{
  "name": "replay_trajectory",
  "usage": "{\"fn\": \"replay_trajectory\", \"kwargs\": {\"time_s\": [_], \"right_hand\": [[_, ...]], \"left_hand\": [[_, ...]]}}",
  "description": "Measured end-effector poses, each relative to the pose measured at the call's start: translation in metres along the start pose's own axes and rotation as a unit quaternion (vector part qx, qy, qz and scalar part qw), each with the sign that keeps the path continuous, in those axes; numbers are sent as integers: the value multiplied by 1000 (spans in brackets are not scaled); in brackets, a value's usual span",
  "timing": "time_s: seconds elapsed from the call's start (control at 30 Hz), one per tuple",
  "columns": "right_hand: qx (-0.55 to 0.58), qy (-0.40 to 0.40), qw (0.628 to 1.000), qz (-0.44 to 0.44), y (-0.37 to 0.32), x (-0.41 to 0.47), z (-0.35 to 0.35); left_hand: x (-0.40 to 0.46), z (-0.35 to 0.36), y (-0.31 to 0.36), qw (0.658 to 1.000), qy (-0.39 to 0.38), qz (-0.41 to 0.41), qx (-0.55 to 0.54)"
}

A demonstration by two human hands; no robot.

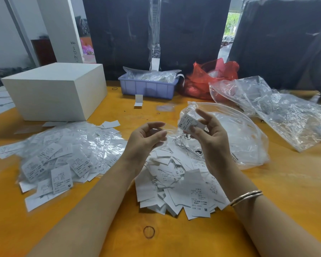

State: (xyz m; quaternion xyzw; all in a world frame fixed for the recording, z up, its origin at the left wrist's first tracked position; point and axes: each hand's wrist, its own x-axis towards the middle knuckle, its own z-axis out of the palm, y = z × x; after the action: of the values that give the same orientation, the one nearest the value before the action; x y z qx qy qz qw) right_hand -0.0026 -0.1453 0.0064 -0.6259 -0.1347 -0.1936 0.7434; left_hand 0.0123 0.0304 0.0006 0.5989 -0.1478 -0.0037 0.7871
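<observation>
My right hand [210,138] pinches a small white size label marked XS [188,123], held up above the table. My left hand [146,138] has its fingers curled around a small clear plastic sleeve [157,131], level with the label and a little apart from it. Below both hands lies a heap of loose white labels [178,186]. To the left spreads a pile of labels in clear sleeves [63,156]. A large clear zip bag [239,134] lies behind my right hand.
A white box [54,89] stands at the back left of the orange table [285,182]. A lilac plastic tray [148,88] and a red bag [211,78] sit at the back. Crumpled clear bags [285,112] lie right. A rubber band [149,232] lies near me.
</observation>
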Motion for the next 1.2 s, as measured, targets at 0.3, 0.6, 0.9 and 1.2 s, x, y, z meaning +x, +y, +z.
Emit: {"fn": "replay_trajectory", "kwargs": {"time_s": [0.3, 0.6, 0.9, 1.2], "right_hand": [[-53, -13, 998, -21, -1, -2, -1], [-97, -47, 994, -11, -1, -5, 3], [-136, -71, 988, -15, 0, -6, 4], [-176, -117, 977, -12, 3, -4, -1]], "left_hand": [[1, -1, 0, 1000, -5, -1, -20], [0, -2, -1, 999, -16, -26, -9], [-1, 0, -1, 996, -40, -55, 51], [-1, 1, -2, 997, 3, -33, 74]]}}
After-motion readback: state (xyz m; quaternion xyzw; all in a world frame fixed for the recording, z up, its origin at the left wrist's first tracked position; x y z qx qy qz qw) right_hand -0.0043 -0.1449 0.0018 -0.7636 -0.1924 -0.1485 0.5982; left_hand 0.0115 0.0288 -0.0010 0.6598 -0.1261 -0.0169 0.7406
